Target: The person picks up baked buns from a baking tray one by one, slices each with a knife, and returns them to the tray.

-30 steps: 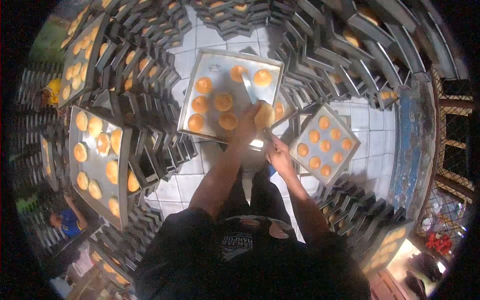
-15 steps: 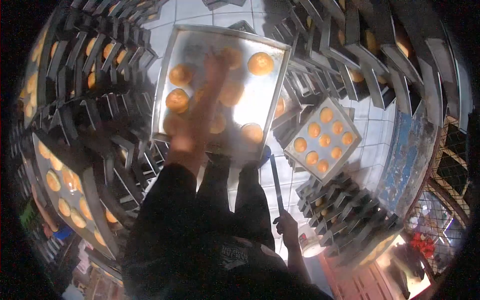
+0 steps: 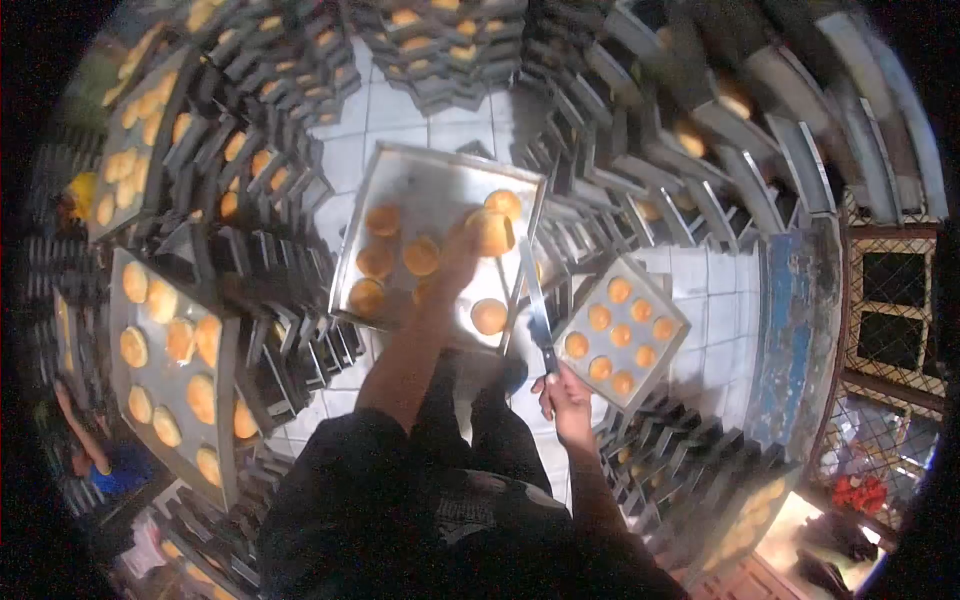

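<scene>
Reaching over the large tray [image 3: 435,185] with the left hand [image 3: 461,252], closing blurred fingers on a bun [image 3: 492,232] above other buns [image 3: 421,256]; probably calling for a light grip, to avoid denting it. Just to the right, aiming a knife [image 3: 534,295] away from the body, wrapping the right hand [image 3: 568,402] around its handle; probably needing a steady wrist, well clear of the left fingers.

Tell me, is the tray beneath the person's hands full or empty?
Partly filled: the tray holds several golden buns, spaced apart, with bare metal showing between them.
</scene>
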